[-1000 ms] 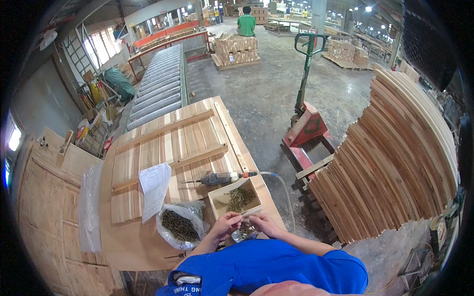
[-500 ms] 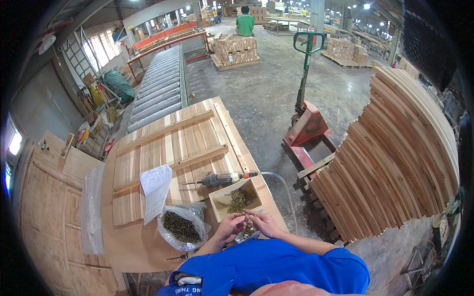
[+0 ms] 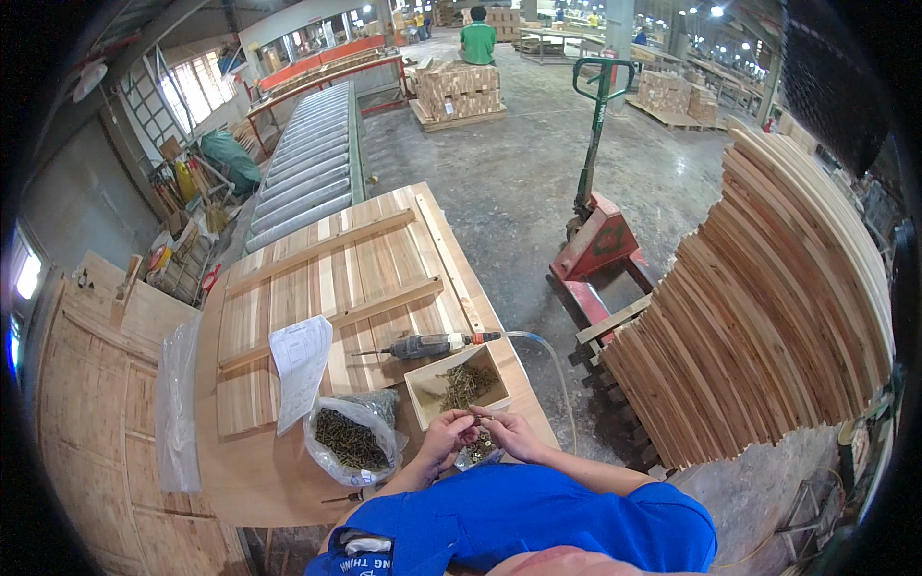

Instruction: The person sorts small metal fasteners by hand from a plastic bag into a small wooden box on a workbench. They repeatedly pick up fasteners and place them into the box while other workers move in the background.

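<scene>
My left hand (image 3: 449, 437) and my right hand (image 3: 511, 434) meet fingertip to fingertip over the near end of an open box (image 3: 416, 394). Both are pinched closed on something small and thin, too small to make out. In the box lies a heap of brass-coloured screws (image 3: 468, 384). Beneath my hands, a small clear bag (image 3: 471, 461) of shiny little metal pieces is partly covered by them. Left of my left hand, a clear plastic bag (image 3: 396, 444) stands open, full of darker screws (image 3: 350, 441).
A power driver (image 3: 427, 346) with an air hose (image 3: 552, 360) lies beyond the box. Paper sheets (image 3: 300, 360) rest on a slatted wood panel (image 3: 279, 312) with two battens. A roller conveyor (image 3: 303, 173) stands behind; to the right are a pallet jack (image 3: 597, 245) and stacked boards (image 3: 759, 317).
My hands stay together over the box's near end, with only slight shifts of the fingers. The whole view has moved a little; nothing on the table has visibly been moved.
</scene>
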Tool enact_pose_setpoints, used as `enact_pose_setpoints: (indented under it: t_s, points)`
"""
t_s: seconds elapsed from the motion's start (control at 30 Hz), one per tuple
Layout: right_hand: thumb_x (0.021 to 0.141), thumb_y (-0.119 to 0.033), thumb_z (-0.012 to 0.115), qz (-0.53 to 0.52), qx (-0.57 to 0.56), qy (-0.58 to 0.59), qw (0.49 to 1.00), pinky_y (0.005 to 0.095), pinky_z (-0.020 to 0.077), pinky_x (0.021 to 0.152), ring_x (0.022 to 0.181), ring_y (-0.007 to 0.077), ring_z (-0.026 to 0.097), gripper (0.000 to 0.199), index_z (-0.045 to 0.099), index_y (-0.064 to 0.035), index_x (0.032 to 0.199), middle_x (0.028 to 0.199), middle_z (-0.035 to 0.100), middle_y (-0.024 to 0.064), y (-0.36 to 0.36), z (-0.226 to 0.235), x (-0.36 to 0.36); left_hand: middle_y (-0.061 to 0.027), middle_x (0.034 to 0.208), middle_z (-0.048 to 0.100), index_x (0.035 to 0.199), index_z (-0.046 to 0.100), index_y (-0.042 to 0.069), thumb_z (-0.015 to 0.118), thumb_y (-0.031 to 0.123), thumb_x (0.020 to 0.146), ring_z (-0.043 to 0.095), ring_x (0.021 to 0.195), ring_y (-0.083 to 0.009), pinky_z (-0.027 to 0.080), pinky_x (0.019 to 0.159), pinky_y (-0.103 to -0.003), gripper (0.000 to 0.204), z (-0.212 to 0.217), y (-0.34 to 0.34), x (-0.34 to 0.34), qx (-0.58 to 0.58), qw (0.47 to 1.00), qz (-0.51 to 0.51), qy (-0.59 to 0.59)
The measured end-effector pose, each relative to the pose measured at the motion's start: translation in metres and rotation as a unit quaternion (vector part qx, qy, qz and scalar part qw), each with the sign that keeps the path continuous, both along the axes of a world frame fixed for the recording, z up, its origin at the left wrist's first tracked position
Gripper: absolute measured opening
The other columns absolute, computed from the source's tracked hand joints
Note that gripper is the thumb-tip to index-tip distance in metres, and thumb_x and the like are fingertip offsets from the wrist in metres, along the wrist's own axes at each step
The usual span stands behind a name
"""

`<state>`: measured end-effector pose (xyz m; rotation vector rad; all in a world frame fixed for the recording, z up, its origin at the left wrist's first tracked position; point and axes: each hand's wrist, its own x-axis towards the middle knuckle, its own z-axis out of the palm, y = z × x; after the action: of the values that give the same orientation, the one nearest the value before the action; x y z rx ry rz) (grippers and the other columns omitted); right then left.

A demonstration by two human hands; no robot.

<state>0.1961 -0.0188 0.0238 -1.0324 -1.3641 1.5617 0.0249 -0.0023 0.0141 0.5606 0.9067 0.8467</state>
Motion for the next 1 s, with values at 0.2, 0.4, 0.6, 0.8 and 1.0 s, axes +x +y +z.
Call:
enact_pose_setpoints:
  t_s: [0.2,0.4,0.6,0.8,1.0]
  points:
    - [0.092,-0.018,0.045,0.005,-0.019,-0.035,0.999,0.0228,0.0387,0.07,0.08,0.0075,0.048,0.035,0.05,-0.0076,0.126,0.093,0.054,0.0014,0.0,0.008,0.001,-0.0034,0.082,0.06,0.096,0.057,0.003,0.056,0.01,0.086,0.058,0.069,-0.0102,0.05,0.063,-0.024,0.012,0.001,0.0,0.0,-0.002,1.0,0.002,-0.014]
    - [0.094,-0.018,0.043,0.059,-0.123,0.08,0.987,0.0229,0.0398,0.084,0.095,0.0081,0.05,0.037,0.046,-0.0062,0.128,0.115,0.056,0.0018,-0.002,0.002,0.005,-0.0045,0.08,0.059,0.098,0.058,0.002,0.054,0.01,0.088,0.056,0.067,-0.0107,0.048,0.061,-0.023,0.013,0.003,-0.004,0.002,-0.022,0.994,-0.047,-0.092]
    - [0.094,-0.018,0.042,0.06,-0.073,0.112,0.989,0.0198,0.0404,0.075,0.084,0.0043,0.048,0.038,0.044,-0.0067,0.13,0.096,0.057,-0.0029,-0.003,0.008,0.003,-0.001,0.07,0.052,0.095,0.057,0.004,0.054,0.014,0.088,0.048,0.058,-0.0093,0.039,0.054,-0.023,0.013,0.01,-0.004,0.001,-0.004,0.996,-0.064,-0.063]
    - [0.09,-0.014,0.053,0.003,-0.035,0.108,0.993,0.019,0.0416,0.061,0.069,0.0033,0.05,0.033,0.052,-0.0041,0.121,0.079,0.059,-0.003,-0.003,-0.001,0.0,0.0001,0.067,0.051,0.091,0.057,0.004,0.055,0.016,0.088,0.047,0.055,-0.0085,0.038,0.052,-0.021,0.013,0.006,-0.003,0.0,-0.003,0.997,-0.055,-0.049]
    - [0.085,-0.011,0.059,-0.083,0.027,0.059,0.994,0.0204,0.0397,0.056,0.064,0.0042,0.048,0.017,0.06,-0.0023,0.099,0.073,0.056,-0.0028,0.002,-0.009,0.002,-0.001,0.074,0.055,0.091,0.057,0.003,0.059,0.018,0.085,0.049,0.059,-0.0073,0.039,0.054,-0.02,0.016,0.015,0.001,-0.001,0.115,0.981,-0.056,0.144]
